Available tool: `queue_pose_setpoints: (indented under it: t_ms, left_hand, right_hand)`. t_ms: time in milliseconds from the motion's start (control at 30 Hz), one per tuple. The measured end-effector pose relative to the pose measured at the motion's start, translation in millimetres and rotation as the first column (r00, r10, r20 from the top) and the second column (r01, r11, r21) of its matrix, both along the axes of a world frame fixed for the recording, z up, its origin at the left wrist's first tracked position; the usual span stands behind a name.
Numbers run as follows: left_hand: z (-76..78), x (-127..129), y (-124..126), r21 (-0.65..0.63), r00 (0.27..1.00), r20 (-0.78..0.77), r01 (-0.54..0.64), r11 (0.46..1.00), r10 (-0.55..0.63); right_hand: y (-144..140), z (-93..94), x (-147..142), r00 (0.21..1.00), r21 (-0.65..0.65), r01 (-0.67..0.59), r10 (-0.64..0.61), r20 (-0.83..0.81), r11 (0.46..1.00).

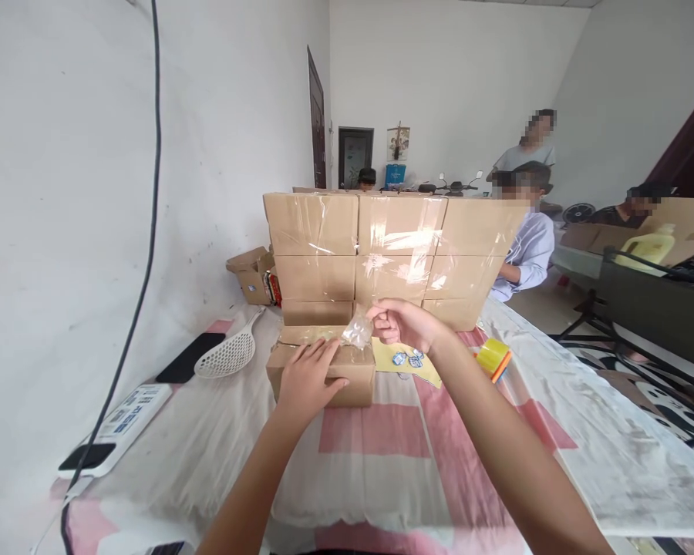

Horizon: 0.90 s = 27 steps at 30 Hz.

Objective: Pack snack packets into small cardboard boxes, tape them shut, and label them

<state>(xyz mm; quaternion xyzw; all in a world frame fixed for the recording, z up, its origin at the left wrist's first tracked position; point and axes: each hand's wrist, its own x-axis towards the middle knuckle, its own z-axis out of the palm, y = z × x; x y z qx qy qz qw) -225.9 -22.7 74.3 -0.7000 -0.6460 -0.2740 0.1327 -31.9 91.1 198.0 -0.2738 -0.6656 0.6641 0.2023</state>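
A small cardboard box [347, 387] lies on the cloth in front of me. My left hand [309, 378] rests flat on its top and near side, fingers spread. Above the box's right end, my right hand [402, 322] pinches a crumpled strip of clear packing tape [358, 330], part of which reaches down to the box top. Right of the box, a yellow sheet [405, 359] with blue drawings lies partly beneath my right forearm. Farther right sits a roll of yellow tape [493, 355] with an orange part.
A taped stack of cardboard boxes [315, 279] stands just behind the small box. To the left are a white slotted ladle [228, 354], a dark flat object [190, 357], a white power bank-like box [130, 420] and a hanging black cable [150, 254]. Several people are beyond the table.
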Motion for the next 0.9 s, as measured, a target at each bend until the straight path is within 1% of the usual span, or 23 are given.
queue_pose_setpoints:
  t_ms: [67,133,200,300,433,567,700,833,900]
  left_hand:
    - [0.3,1,-1,0.006,0.999,0.046,-0.012,1.0,0.012]
    - [0.0,2,-1,-0.001,0.996,0.089,-0.01,1.0,0.01]
    - [-0.3,2,-1,-0.005,0.994,0.113,-0.005,1.0,0.005]
    - [-0.4,3,-2,-0.009,0.993,0.121,-0.002,1.0,0.003]
    - [-0.4,3,-3,-0.024,0.992,0.129,-0.006,1.0,0.009]
    - [-1.1,2,-2,-0.016,0.993,0.116,-0.01,1.0,0.012]
    - [-0.2,3,-3,-0.009,0.996,0.087,-0.027,1.0,0.028]
    - [-0.4,2,-5,0.005,1.0,0.019,0.008,1.0,-0.009]
    - [-1.5,2,-5,0.007,1.0,-0.001,0.024,1.0,-0.024]
  right_hand:
    - [8,-4.6,-15,0.982,0.111,-0.011,-0.011,0.19,0.994]
    - [14,-13.2,-29,0.932,0.242,-0.017,-0.073,0.356,0.97]
    - [17,-21.8,-40,0.899,0.318,-0.033,-0.111,0.424,0.948]
    - [18,-28.4,-49,0.887,0.406,-0.031,-0.162,0.432,0.914]
    - [16,-26.3,-52,0.858,0.501,-0.029,-0.236,0.457,0.865]
    - [17,-25.0,-55,0.82,0.544,-0.055,-0.273,0.503,0.837]
    - [20,-29.2,-59,0.798,0.57,-0.088,-0.285,0.531,0.817]
    - [21,-35.0,-63,0.777,0.589,-0.123,-0.292,0.558,0.799]
    - [24,-34.5,-65,0.765,0.598,-0.135,-0.3,0.57,0.79]
